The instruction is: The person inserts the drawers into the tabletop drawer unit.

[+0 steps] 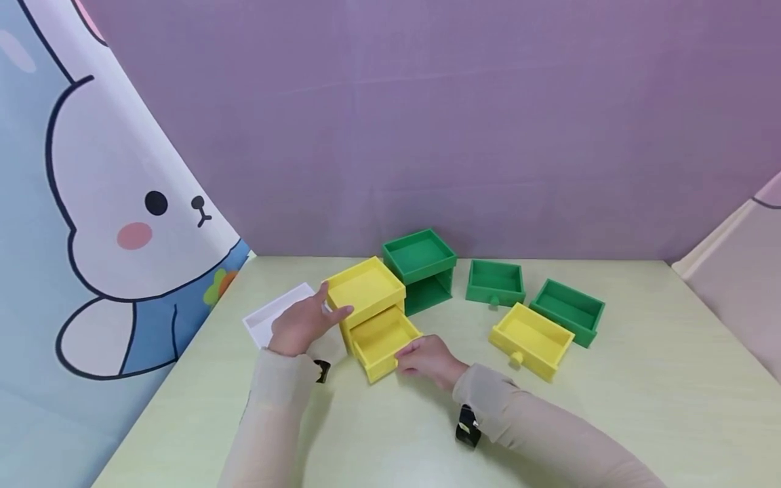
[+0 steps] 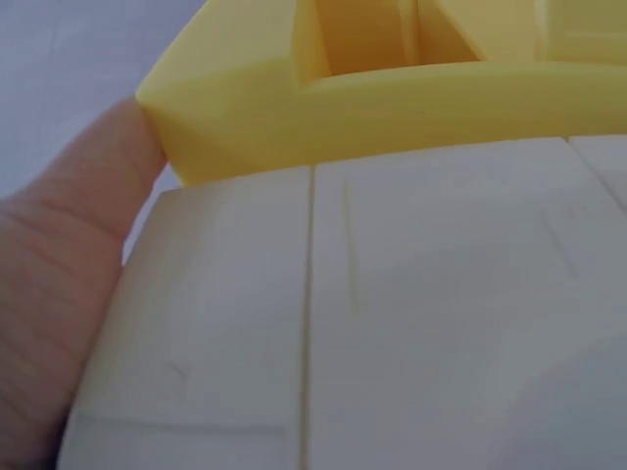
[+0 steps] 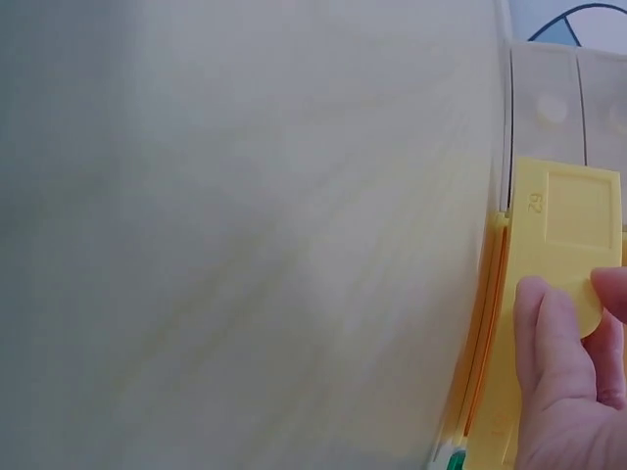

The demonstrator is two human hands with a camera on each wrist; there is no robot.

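Observation:
A small yellow cabinet [image 1: 366, 288] with a tray-like top stands on the table left of centre. My left hand [image 1: 302, 323] grips its left side, thumb over the front of the top rim. From its lower opening a yellow drawer [image 1: 381, 342] sticks out, partly inside. My right hand [image 1: 430, 359] pinches that drawer at the front; the right wrist view shows fingers and thumb around the rounded knob [image 3: 586, 318] on the drawer front. White panels [image 2: 411, 294] fill much of the left wrist view, below the yellow edge.
Behind on the right stands a green cabinet [image 1: 421, 261] with an open front. Farther right lie two green drawers, one at the back [image 1: 495, 293] and one beside it [image 1: 567, 312], plus another yellow drawer [image 1: 531, 339]. A white box-like piece [image 1: 262, 325] sits behind my left hand.

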